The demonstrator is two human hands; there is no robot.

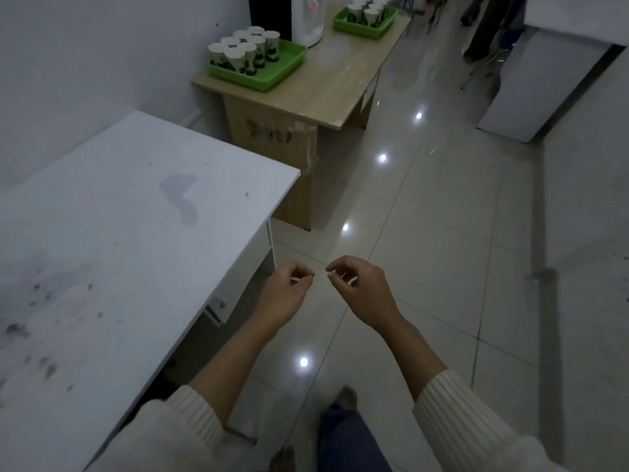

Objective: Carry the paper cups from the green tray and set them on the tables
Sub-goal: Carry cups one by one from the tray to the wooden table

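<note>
Head view shows your left hand (284, 291) and right hand (360, 291) loosely curled, holding nothing. The paper cups (245, 49) stand in the nearer green tray (282, 71) on the wooden desk (323, 86) ahead. Step close first, then grip each cup gently at mid-wall, keeping it upright.

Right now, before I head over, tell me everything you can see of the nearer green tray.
The nearer green tray is shallow and rectangular, plastic by the look, bright green with a raised rim. It lies flat on the near left corner of the wooden table, close to the wall. About eight white paper cups with dark print low down stand clustered in its left part; its right end is bare. Nothing else touches it.
</note>
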